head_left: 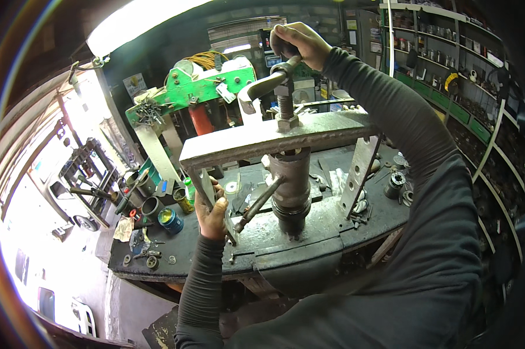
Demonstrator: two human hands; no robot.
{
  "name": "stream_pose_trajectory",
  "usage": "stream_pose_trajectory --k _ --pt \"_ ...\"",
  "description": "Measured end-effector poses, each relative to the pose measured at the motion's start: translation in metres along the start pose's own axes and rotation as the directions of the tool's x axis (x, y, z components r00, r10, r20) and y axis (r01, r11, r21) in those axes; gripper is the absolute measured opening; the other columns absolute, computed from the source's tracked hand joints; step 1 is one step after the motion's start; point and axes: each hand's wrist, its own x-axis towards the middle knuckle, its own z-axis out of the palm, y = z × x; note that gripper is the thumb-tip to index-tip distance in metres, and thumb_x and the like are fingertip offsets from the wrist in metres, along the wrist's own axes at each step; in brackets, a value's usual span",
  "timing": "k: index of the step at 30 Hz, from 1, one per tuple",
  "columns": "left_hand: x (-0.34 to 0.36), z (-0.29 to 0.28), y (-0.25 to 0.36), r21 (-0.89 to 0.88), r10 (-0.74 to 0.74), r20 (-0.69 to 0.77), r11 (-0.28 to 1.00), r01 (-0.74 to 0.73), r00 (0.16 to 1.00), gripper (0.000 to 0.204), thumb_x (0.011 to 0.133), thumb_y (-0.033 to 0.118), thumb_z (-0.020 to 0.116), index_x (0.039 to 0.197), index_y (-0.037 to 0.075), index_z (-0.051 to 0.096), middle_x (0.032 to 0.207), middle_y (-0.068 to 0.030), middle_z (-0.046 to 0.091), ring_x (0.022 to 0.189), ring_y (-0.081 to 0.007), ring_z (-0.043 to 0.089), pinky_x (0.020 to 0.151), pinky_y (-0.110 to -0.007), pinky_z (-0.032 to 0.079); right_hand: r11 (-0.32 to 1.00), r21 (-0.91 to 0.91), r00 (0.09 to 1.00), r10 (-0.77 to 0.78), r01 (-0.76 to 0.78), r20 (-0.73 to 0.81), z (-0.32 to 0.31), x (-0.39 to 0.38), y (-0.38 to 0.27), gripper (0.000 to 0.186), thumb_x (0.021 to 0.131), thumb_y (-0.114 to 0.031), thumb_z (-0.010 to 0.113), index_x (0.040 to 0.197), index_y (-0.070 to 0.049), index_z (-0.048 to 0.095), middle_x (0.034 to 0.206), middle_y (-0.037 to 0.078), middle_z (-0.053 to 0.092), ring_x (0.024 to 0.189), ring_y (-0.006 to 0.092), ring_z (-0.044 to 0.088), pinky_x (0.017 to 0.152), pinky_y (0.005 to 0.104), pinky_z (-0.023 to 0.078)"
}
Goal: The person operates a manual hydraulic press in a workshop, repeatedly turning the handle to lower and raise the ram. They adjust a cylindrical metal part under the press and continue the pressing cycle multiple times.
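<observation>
A heavy metal press frame stands on the bench before me, its thick crossbar point(274, 136) resting across two upright side bars. A threaded screw point(285, 107) rises through a nut on the crossbar, topped by a bent metal handle point(261, 88). High up, my right hand point(310, 45) is closed round the far end of that handle, at a dark rounded part. My left hand point(213, 216) wraps the left side bar point(204, 187) lower down. Between the uprights, a greasy metal cylinder point(291, 180) stands upright under the crossbar, with a slanting rod point(259, 205) sticking out of it.
Tins, including a blue tin point(170, 221), and small metal parts crowd the dark workbench point(181, 264) at the left. More gear-like parts point(395, 183) lie at the right. Behind stands a green steel frame point(210, 87); loaded shelves point(449, 58) line the right wall.
</observation>
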Motion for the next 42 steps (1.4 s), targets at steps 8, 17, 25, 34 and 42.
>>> stream_pose_trajectory --k 8,17,25,34,42 --pt "-0.004 0.007 0.01 -0.111 -0.078 -0.019 0.991 0.075 0.997 0.05 0.076 0.0 0.057 0.124 0.004 0.043 0.093 -0.0016 0.044 0.081 -0.0086 0.042 0.072 -0.021 0.039 0.974 0.214 0.997 -0.073 0.076 -0.022 0.002 -0.002 0.011 0.069 0.092 -0.067 0.041 0.081 -0.002 0.061 0.069 -0.002 0.054 0.055 0.0032 0.043 0.049 0.0186 0.031" --pt "-0.005 0.009 0.016 -0.02 -0.044 -0.047 0.999 0.043 0.998 0.047 0.076 0.013 0.062 0.118 0.002 0.041 0.085 -0.0031 0.044 0.068 -0.0119 0.044 0.062 -0.027 0.042 0.915 0.351 0.978 -0.206 0.2 -0.022 0.016 0.015 0.029 0.077 0.089 -0.073 0.04 0.085 0.001 0.06 0.071 0.002 0.055 0.06 0.0065 0.05 0.053 0.0205 0.038" --pt "-0.005 0.016 0.02 0.012 -0.076 -0.081 0.997 0.078 0.994 0.043 0.077 0.01 0.06 0.116 0.0 0.043 0.086 -0.0045 0.047 0.067 -0.0133 0.05 0.06 -0.029 0.046 0.638 0.695 0.943 -0.223 0.332 -0.246 0.093 0.058 0.06 0.046 0.097 -0.04 0.048 0.088 0.002 0.062 0.07 0.004 0.058 0.058 0.01 0.052 0.053 0.0255 0.042" --pt "-0.008 0.009 0.018 -0.015 -0.03 -0.082 0.999 0.028 0.996 0.044 0.078 0.016 0.065 0.114 0.002 0.044 0.084 -0.0019 0.047 0.068 -0.0101 0.047 0.062 -0.024 0.042 0.403 0.864 0.919 -0.365 0.301 -0.15 0.117 0.083 0.047 0.058 0.093 -0.055 0.048 0.091 0.001 0.062 0.065 0.006 0.058 0.05 0.0136 0.054 0.047 0.0261 0.041" --pt "0.002 0.021 0.015 -0.028 0.0 -0.043 1.0 -0.001 0.999 0.045 0.079 0.015 0.066 0.116 0.002 0.045 0.085 -0.002 0.047 0.068 -0.0097 0.046 0.063 -0.024 0.042 0.455 0.883 0.993 -0.058 0.117 -0.102 0.138 0.065 0.035 0.067 0.094 -0.062 0.036 0.093 0.0 0.062 0.069 0.004 0.056 0.06 0.0149 0.054 0.054 0.0256 0.042"
